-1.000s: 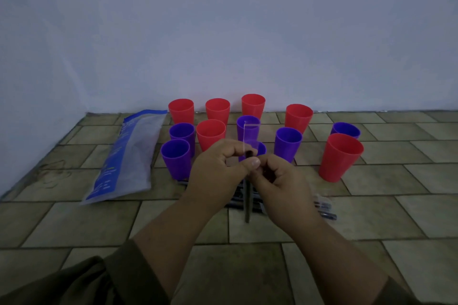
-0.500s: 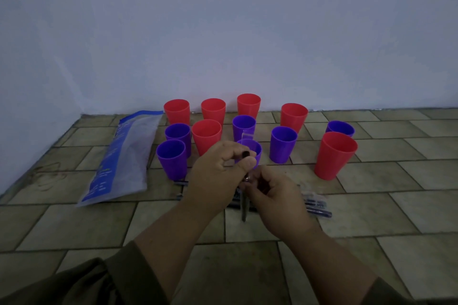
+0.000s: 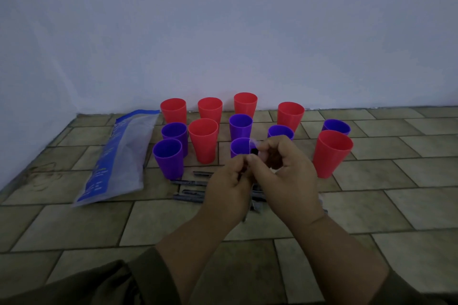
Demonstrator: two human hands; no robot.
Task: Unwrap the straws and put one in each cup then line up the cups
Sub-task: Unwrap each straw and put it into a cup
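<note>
Several red and purple cups stand loosely grouped on the tiled floor by the wall, among them a red cup [image 3: 332, 153] at the right and a purple cup [image 3: 168, 161] at the left. Both hands meet over the middle. My left hand [image 3: 228, 188] grips a dark straw, whose lower end [image 3: 245, 216] pokes out below it. My right hand [image 3: 285, 171] pinches the clear wrapper [image 3: 255, 145] at the straw's top, in front of a purple cup [image 3: 239, 147]. A pile of wrapped dark straws [image 3: 190, 189] lies on the floor beneath my hands.
A blue and clear plastic bag [image 3: 119, 158] lies on the floor to the left of the cups. The white wall rises right behind the back row. Bare tiles stretch toward me and to the right.
The tall clear wrapper that stood up above my fingers has come down to a small crumpled piece at the straw's top. My right hand has risen from below my left to above it.
</note>
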